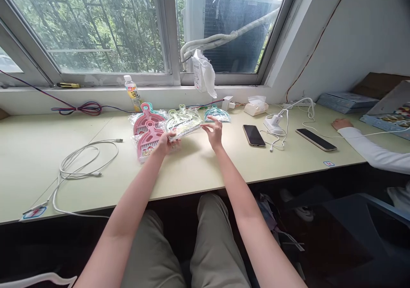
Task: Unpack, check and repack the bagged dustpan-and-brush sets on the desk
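Observation:
My left hand [166, 142] grips the near left end of a pale green mini dustpan-and-brush set [184, 125] in clear plastic wrap, raised at a tilt just above the table. At its right corner, the fingers of my right hand [214, 130] are pinched together on the edge of the wrapping. Pink wrapped dustpan sets [150, 137] lie in an overlapping pile left of my hands, with a teal rim showing behind. Beyond my right hand lies a blue wrapped dustpan set [218, 114]. Green handles stick out behind the held set; whether they belong to one set or more I cannot tell.
A drink bottle [133, 93] stands by the windowsill. A coiled white cable [77, 160] lies left. To the right are a phone [253, 135], a charger block [273, 123], a tissue pack [256, 106] and another phone [315, 139]. Another person's hand [341, 124] rests farther right.

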The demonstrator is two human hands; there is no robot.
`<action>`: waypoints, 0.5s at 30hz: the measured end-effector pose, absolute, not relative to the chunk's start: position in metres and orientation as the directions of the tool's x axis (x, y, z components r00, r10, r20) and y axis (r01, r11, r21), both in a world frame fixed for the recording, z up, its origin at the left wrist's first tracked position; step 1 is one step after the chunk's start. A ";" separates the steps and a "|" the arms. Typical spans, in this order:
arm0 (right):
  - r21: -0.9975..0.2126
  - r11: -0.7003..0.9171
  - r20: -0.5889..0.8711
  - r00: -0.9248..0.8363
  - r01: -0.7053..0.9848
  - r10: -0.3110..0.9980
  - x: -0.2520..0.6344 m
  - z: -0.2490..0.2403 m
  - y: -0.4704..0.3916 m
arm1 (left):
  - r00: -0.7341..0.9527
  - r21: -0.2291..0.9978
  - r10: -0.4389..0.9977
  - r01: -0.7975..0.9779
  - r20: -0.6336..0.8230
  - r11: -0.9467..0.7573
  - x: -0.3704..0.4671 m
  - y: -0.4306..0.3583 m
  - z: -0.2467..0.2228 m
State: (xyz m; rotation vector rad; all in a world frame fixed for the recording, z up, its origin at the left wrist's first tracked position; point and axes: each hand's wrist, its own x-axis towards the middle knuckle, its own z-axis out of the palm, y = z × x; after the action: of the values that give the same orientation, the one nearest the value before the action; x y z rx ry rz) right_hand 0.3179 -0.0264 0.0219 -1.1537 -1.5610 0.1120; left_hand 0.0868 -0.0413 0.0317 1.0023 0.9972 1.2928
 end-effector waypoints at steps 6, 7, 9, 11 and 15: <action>-0.672 0.508 0.682 0.183 0.538 0.709 0.321 0.014 -0.020 | 0.156 0.954 0.983 -0.265 -0.100 0.139 0.077 -0.045 0.032; -0.674 0.509 0.681 0.185 0.535 0.708 0.320 0.013 -0.020 | 0.188 0.959 0.977 -0.246 -0.095 0.141 0.075 -0.046 0.032; -0.681 0.507 0.676 0.187 0.528 0.712 0.319 0.011 -0.019 | 0.258 0.970 0.962 -0.195 -0.091 0.144 0.071 -0.048 0.032; -0.692 0.506 0.670 0.198 0.514 0.715 0.318 0.009 -0.018 | 0.308 0.978 0.948 -0.161 -0.080 0.135 0.068 -0.048 0.031; -0.732 0.532 0.653 0.213 0.426 0.727 0.317 0.007 -0.019 | 0.334 0.985 0.941 -0.136 -0.051 0.101 0.067 -0.046 0.029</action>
State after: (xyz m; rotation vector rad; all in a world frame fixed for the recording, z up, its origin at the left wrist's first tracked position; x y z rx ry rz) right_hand 0.3167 -0.0187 0.0073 -1.0764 -1.4139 0.2775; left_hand 0.0666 -0.0455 0.0286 1.1838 0.8898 0.9753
